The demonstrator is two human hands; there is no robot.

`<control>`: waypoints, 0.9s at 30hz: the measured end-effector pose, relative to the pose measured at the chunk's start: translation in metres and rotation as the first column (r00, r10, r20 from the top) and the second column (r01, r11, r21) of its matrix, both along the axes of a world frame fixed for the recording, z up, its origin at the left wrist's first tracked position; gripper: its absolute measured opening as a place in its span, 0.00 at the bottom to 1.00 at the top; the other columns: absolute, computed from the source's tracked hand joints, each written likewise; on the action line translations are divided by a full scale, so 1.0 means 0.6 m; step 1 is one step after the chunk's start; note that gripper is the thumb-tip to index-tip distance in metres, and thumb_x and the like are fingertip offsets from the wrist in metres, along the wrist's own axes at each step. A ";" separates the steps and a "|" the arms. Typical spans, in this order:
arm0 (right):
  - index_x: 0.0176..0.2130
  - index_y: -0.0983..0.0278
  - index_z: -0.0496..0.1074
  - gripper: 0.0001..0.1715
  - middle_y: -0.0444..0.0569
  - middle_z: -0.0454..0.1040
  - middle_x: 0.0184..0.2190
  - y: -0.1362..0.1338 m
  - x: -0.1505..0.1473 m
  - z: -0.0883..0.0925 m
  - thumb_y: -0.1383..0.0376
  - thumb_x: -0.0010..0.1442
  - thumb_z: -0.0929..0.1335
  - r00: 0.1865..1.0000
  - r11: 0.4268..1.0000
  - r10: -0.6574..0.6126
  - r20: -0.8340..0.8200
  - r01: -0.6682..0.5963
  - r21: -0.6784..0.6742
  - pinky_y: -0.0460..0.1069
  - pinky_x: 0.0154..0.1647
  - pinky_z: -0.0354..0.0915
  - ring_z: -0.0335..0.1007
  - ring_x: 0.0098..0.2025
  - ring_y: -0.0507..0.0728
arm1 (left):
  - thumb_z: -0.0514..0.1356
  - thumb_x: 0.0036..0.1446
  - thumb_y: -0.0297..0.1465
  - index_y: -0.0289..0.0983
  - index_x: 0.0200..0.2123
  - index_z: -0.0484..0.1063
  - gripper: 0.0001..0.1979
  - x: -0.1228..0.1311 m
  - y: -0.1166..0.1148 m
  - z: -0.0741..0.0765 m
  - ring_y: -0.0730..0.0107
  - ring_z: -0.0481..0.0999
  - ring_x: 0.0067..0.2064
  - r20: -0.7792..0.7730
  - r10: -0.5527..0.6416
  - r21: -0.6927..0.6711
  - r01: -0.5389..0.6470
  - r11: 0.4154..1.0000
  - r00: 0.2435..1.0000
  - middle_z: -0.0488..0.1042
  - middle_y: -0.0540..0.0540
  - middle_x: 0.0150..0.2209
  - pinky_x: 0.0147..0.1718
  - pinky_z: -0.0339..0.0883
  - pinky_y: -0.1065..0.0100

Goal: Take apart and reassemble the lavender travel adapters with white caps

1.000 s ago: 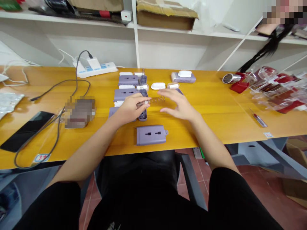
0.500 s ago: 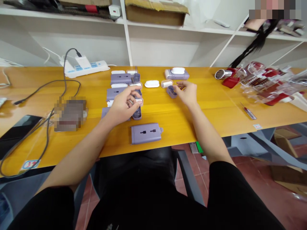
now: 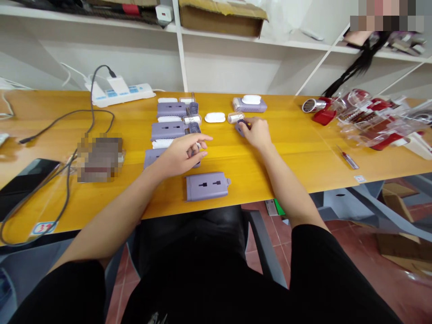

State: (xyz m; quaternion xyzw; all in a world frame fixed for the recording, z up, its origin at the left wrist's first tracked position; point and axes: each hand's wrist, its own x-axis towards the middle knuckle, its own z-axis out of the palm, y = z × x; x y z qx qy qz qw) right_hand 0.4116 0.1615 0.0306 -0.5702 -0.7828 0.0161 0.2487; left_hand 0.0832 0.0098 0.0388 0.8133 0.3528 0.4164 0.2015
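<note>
My right hand (image 3: 258,132) has its fingers closed round a small purple plastic cap (image 3: 240,128), which it partly hides. Just behind that lies a clear cover with a white roll-like piece (image 3: 236,118). My left hand (image 3: 189,152) hovers with loosely spread fingers and nothing in it, above the nearest of the purple housings (image 3: 152,157) on the left. A separate purple housing with two dark slots (image 3: 206,186) lies near the table's front edge. Between the groups sits a white oval piece (image 3: 215,117). At the back, another purple housing (image 3: 250,106) carries a white oval piece.
A power strip (image 3: 123,95) with a dark cable stands at the back left. A phone (image 3: 29,182) lies at the left. On the right are red and clear bagged parts (image 3: 374,117) and a small screwdriver (image 3: 349,159). A shelf with a cardboard box (image 3: 221,20) runs behind.
My right hand has moved slightly left and closed on the purple cap. My left hand has shifted right and a little nearer, with its fingers more extended.
</note>
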 end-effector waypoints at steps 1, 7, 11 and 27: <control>0.51 0.63 0.87 0.24 0.66 0.87 0.50 0.000 -0.001 -0.001 0.53 0.77 0.66 1.000 1.000 0.010 0.022 -0.010 0.007 0.68 0.62 0.75 0.81 0.56 0.75 | 0.65 0.72 0.27 0.39 0.64 0.79 0.19 0.000 0.000 0.000 0.73 0.79 0.31 0.001 -0.002 -0.002 0.002 1.000 1.000 0.85 0.43 0.46 0.30 0.75 0.69; 0.44 0.59 0.85 0.21 0.64 0.86 0.45 0.002 0.003 -0.009 0.51 0.76 0.67 0.994 0.993 0.106 -0.008 -0.106 0.061 0.74 0.65 0.74 0.79 0.54 0.76 | 0.66 0.71 0.30 0.39 0.64 0.80 0.20 0.000 -0.004 0.010 0.72 0.80 0.31 -0.009 0.002 -0.051 -0.002 0.999 1.000 0.86 0.43 0.46 0.31 0.75 0.68; 0.50 0.58 0.87 0.22 0.61 0.87 0.50 -0.010 0.007 -0.001 0.47 0.75 0.69 0.984 0.987 0.135 -0.119 -0.123 0.103 0.74 0.65 0.74 0.81 0.56 0.76 | 0.67 0.72 0.36 0.41 0.58 0.84 0.15 -0.012 -0.012 0.033 0.71 0.79 0.29 -0.066 0.004 -0.084 -0.009 0.996 0.998 0.87 0.45 0.41 0.30 0.73 0.68; 0.55 0.59 0.83 0.39 0.48 0.87 0.49 -0.155 -0.067 0.065 0.43 0.54 0.88 0.519 0.252 0.751 -0.407 -0.796 -0.550 0.54 0.48 0.76 0.81 0.46 0.60 | 0.68 0.71 0.41 0.41 0.47 0.88 0.11 -0.039 0.000 0.032 0.74 0.64 0.23 -0.022 0.140 -0.051 -0.141 0.989 0.990 0.77 0.51 0.26 0.24 0.59 0.70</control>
